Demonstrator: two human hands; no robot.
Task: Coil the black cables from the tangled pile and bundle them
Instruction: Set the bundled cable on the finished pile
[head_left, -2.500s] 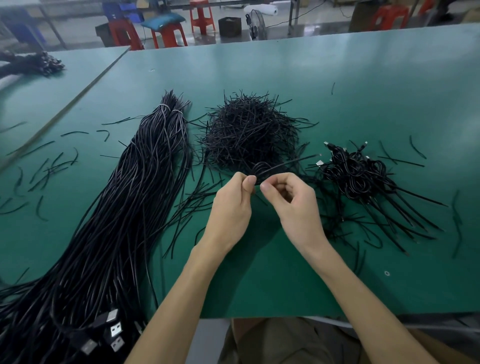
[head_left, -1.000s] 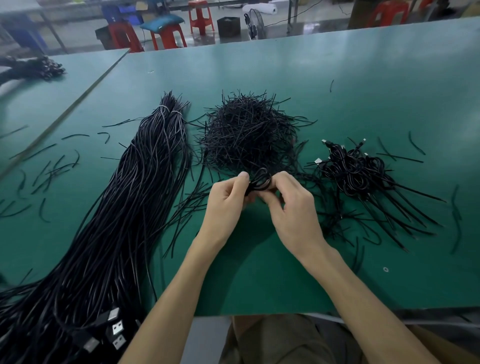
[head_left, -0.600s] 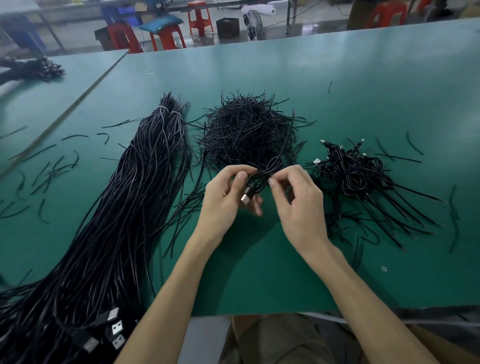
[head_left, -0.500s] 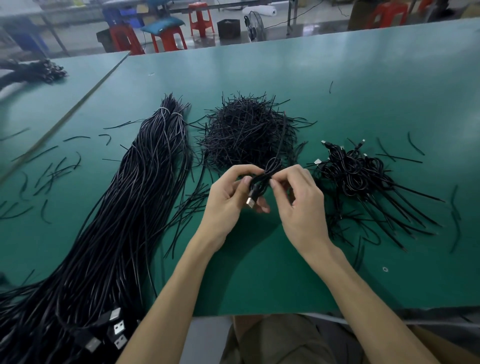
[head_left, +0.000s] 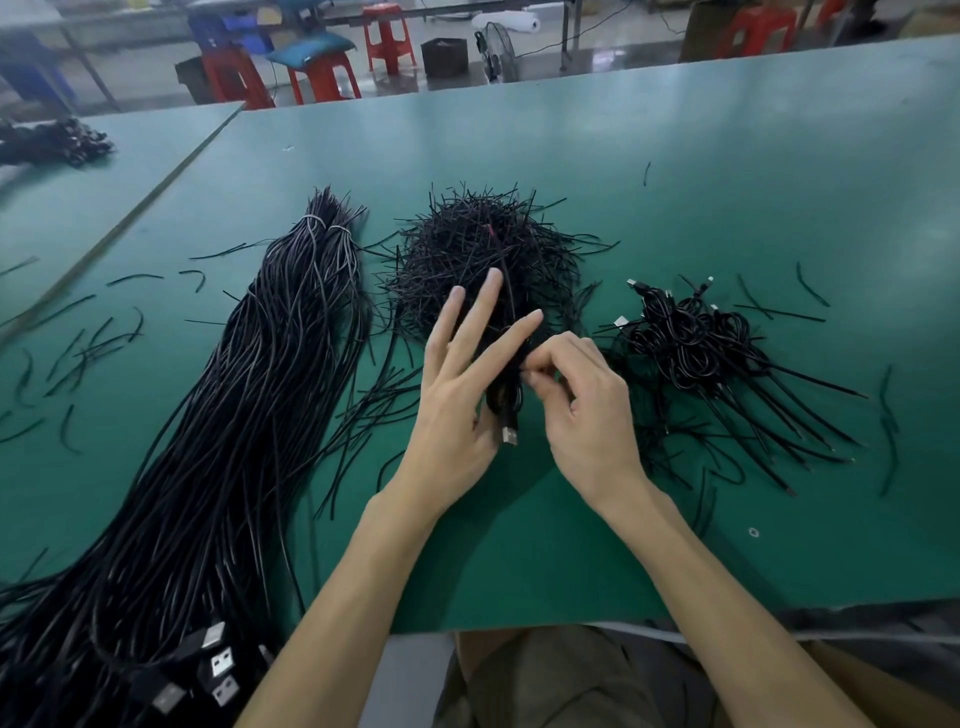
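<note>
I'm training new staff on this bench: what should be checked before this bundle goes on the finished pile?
1. Coil in hand: ok, the left hand holds the coiled cable, three fingers splayed straight.
2. Tie in hand: ok, the right hand pinches the twist tie at the coil.
3. Tie twisted shut: cannot tell, fingers hide the wrap.
4. Ends tucked in: not ok, the USB plug hangs below the coil.
5. Drop spot: ok, the finished bundles lie just right of the hands on the green table.
</note>
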